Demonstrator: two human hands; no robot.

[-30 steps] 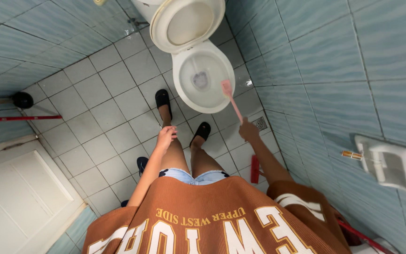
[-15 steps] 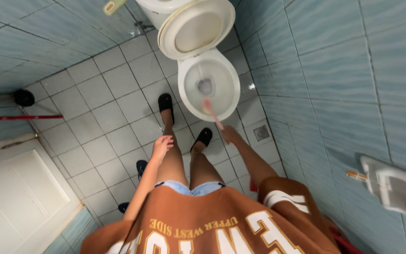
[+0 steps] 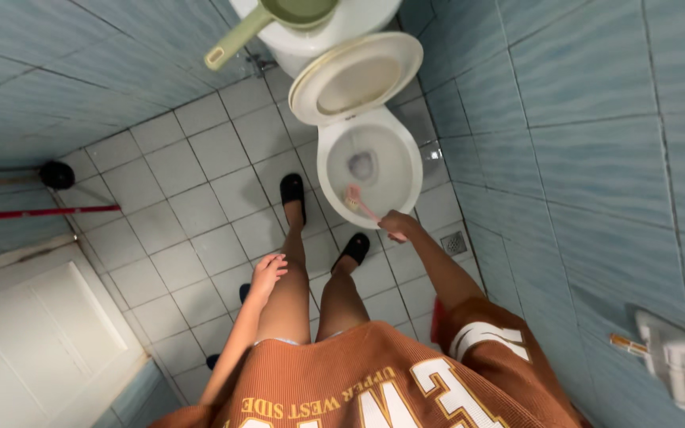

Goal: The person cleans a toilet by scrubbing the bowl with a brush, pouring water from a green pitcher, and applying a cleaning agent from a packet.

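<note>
Inside toilet bowl (image 3: 374,170), brush (image 3: 356,201) blurred.

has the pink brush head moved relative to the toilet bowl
Yes: the pink toilet brush head went from above the toilet bowl right rim down inside, against its near wall.

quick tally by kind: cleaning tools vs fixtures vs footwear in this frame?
Cleaning tools: 3 – pink toilet brush in right hand, green dipper, black plunger
Fixtures: 2 – toilet, floor drain
Footwear: 2 – black slippers
Total: 7
</note>
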